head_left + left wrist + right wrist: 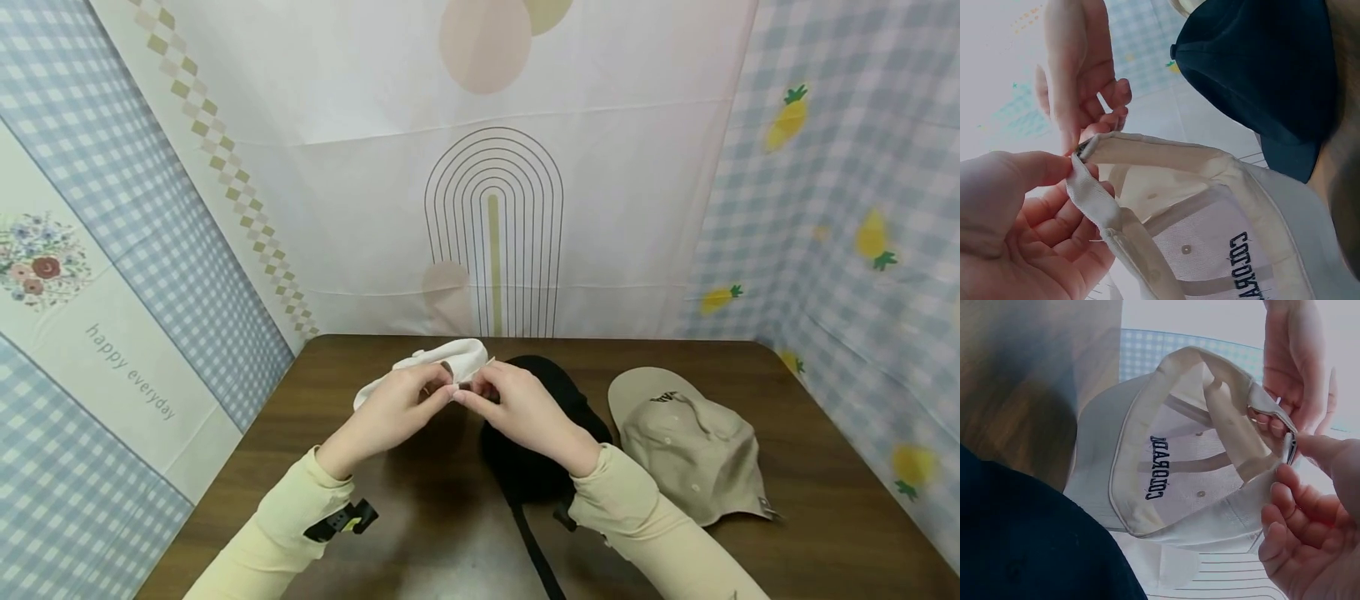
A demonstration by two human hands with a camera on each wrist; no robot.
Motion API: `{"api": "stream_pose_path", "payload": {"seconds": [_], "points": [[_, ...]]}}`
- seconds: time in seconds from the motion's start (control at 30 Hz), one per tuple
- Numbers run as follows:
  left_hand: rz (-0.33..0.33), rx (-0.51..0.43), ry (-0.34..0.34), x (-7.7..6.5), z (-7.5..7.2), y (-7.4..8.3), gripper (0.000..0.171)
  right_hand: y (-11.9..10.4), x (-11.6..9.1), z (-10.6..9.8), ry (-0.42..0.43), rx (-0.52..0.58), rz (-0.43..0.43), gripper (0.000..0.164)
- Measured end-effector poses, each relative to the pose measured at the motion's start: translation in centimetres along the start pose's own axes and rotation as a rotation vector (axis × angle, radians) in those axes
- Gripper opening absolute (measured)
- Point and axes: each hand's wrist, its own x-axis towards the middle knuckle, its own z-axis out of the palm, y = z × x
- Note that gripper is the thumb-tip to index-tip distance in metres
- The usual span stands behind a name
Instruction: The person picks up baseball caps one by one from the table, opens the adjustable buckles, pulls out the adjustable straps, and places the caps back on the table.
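An off-white baseball cap [467, 356] is raised above the table, its hollow inside and reversed dark lettering facing the wrist cameras. My left hand [401, 402] pinches one end of the cap's back strap [1094, 199] between thumb and fingers. On the other end, at a small dark metal clasp [1293, 445], my right hand [525, 408] pinches with thumb and forefinger. The fingertips of both hands meet at the strap closure. Just behind and below my right hand lies a black cap [537, 475], partly covered by that forearm.
A beige cap [686, 442] rests to the right on the brown wooden table [817, 517]. From the black cap a long dark strap [534, 546] trails toward the near edge. Printed cloth [360, 208] hangs behind the table and along both sides.
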Motion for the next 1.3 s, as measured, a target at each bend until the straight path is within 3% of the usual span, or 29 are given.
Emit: {"api": "stream_pose_path", "payload": {"seconds": [0.2, 0.63, 0.87, 1.0, 1.17, 1.3], "points": [[-0.013, -0.017, -0.024, 0.1, -0.1, 0.1, 0.011, -0.1, -0.1, -0.2, 0.013, 0.002, -0.016, 0.030], [-0.016, 0.003, -0.013, -0.1, 0.3, 0.4, 0.012, 0.4, -0.5, -0.1, 0.071, -0.156, -0.106, 0.027], [-0.156, -0.093, -0.095, 0.5, 0.5, 0.1, 0.025, 0.7, -0.5, 0.3, 0.094, -0.222, -0.228, 0.022], [-0.222, -0.158, -0.096, 0.8, 0.8, -0.3, 0.036, 0.7, -0.3, 0.4, 0.113, -0.252, -0.315, 0.020], [-0.246, -0.202, -0.066, 1.0, 1.1, -0.6, 0.036, 0.6, -0.2, 0.6, 0.167, -0.264, -0.435, 0.019], [-0.243, -0.201, -0.039, 1.1, 1.1, -0.7, 0.037, 0.4, -0.2, 0.6, 0.182, -0.264, -0.468, 0.014]]}}
